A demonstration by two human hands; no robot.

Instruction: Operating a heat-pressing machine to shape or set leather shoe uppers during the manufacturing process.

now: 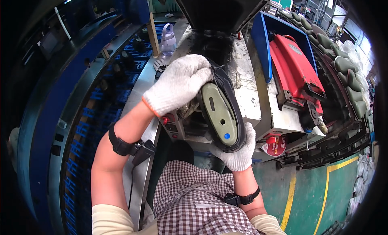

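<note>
Between my two hands I hold a black shoe upper (238, 113) pulled over an olive-green shoe last (216, 98), its underside turned up toward me. A slot, a round hole and a blue plug (227, 136) show in the last's sole. My left hand (180, 83), in a white knitted glove with an orange cuff, is closed on the upper's far end. My right hand (241, 151), gloved in white too, grips the near end from beneath and the right side; some of its fingers are hidden behind the shoe.
Beyond the shoe stands a worn machine with a raised dark lid (218, 12). To the right are a red machine head (293, 61) in a blue housing and a rack of green lasts (345, 65). A conveyor (93, 113) runs along my left, near a clear water bottle (168, 43).
</note>
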